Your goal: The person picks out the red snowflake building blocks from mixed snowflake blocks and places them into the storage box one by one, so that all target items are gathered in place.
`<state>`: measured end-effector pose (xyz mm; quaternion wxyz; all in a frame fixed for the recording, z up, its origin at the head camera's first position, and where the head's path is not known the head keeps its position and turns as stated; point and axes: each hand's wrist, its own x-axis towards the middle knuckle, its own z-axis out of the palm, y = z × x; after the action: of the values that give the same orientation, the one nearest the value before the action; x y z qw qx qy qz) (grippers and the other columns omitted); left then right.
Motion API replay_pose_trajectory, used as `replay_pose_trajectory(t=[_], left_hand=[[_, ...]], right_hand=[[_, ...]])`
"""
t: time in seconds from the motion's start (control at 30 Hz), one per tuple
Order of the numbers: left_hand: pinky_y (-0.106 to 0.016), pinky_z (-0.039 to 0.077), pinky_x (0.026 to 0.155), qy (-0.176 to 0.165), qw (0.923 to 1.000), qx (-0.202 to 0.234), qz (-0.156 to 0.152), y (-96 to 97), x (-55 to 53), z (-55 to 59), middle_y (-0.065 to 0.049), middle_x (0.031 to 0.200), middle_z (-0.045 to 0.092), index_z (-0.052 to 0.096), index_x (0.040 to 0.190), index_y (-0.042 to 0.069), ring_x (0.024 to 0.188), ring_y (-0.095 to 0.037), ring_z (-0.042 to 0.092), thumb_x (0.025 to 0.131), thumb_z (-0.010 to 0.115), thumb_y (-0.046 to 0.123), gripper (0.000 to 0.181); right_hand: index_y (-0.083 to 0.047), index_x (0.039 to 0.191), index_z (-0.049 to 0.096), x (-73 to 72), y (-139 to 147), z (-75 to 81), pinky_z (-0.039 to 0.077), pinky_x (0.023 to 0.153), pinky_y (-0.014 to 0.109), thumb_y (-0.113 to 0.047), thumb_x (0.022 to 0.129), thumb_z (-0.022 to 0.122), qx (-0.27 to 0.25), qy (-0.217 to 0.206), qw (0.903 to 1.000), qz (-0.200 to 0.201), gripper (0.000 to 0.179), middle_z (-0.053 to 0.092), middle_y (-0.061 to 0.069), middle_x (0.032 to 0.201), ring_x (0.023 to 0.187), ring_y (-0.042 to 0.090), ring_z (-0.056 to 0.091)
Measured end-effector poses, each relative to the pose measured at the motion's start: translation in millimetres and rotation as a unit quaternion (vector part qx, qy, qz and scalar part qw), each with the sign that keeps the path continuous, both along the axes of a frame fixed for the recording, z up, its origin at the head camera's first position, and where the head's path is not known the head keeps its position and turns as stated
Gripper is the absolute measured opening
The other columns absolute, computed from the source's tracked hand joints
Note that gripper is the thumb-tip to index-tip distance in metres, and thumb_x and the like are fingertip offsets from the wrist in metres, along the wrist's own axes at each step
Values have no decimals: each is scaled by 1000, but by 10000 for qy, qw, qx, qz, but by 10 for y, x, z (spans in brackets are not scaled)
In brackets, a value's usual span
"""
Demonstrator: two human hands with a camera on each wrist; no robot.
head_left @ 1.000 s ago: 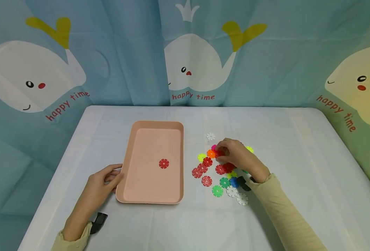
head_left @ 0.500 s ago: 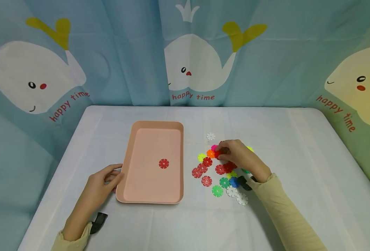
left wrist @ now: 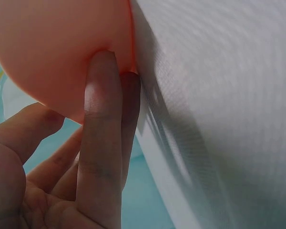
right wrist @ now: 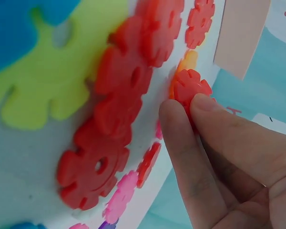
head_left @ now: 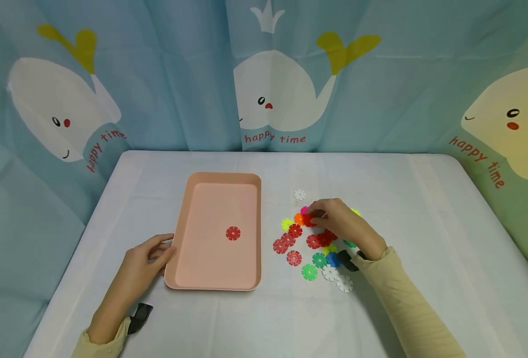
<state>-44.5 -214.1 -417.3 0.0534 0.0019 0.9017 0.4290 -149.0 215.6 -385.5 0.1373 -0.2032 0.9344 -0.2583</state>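
Note:
My left hand (head_left: pixel 143 263) holds the left side of a pink tray (head_left: pixel 214 204). In the left wrist view, its thumb and fingers pinch the tray's wall (left wrist: pixel 47 62) near a corner. One red flower-shaped plastic disc (head_left: pixel 233 233) lies inside the tray. Over the scattered pieces to the right, my right hand (head_left: pixel 342 221) pinches another red notched disc (right wrist: pixel 188 86) between thumb and fingertips. Overlapping red discs (right wrist: pixel 97 164) and a yellow-green disc (right wrist: pixel 52 71) lie close by in the right wrist view. The hand hides part of the pile.
Several loose discs surround the right hand, among them an orange one (head_left: pixel 298 219), a green one (head_left: pixel 309 272), a blue one (head_left: pixel 333 259) and a white one (head_left: pixel 299 195). The white table (head_left: pixel 407 189) ends against a blue whale-print curtain (head_left: pixel 169 99).
My right hand's fingertips have shifted slightly left, bringing the pinched red disc closer to the orange one. The left hand holds still on the tray. The curtain at left has billowed.

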Motion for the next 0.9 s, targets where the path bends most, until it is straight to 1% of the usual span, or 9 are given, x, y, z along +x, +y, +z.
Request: replay_pose_trajectory(t=[0.1,0.23,0.4,0.57,0.7,0.77,0.9], left_hand=[[-23,56,65,4,10000,-27,12,4,-4,-2,-14,110,71,59,134,4,87,-15,71,99,63,22,39],[-23,56,66,-3,10000,0,16,8,0,-2,-14,110,71,59,134,4,88,-18,71,99,63,22,39],[-22,56,66,-14,10000,6,20,7,11,15,-14,111,71,59,135,5,93,-20,71,99,63,23,40],[-23,56,67,-36,10000,26,23,7,15,24,-14,111,71,59,135,5,94,-22,71,99,63,23,40],[-22,56,68,7,10000,-75,23,8,11,27,-13,111,71,59,135,5,95,-22,71,100,63,23,40],[-21,55,68,47,9999,-121,29,11,11,28,-13,111,71,60,134,5,95,-22,71,99,63,22,39],[-21,56,68,76,9999,-106,25,12,15,23,-13,110,71,60,134,5,94,-22,71,99,64,21,39]], right_hand=[[2,114,71,16,-24,13,58,86,41,-3,88,73,-58,4,10000,-1,26,71,15,109,98,28,67],[3,114,71,35,-55,25,58,86,42,-1,87,74,-96,127,9999,45,28,71,16,109,98,29,67],[3,111,72,63,-94,52,58,85,42,1,87,74,-239,295,9991,174,25,72,14,105,95,27,67],[1,111,73,81,-162,60,58,85,40,1,86,74,-392,137,9991,117,25,73,11,104,94,25,68],[-2,111,73,87,-234,73,59,84,38,-1,87,74,-476,2,9988,93,24,73,10,105,94,23,69],[-2,111,73,93,-267,82,59,82,36,-2,87,74,-498,7,9987,138,24,73,9,104,94,23,69],[-3,110,74,103,-332,103,58,84,36,-2,87,75,-483,160,9984,255,23,73,8,103,94,21,68]])
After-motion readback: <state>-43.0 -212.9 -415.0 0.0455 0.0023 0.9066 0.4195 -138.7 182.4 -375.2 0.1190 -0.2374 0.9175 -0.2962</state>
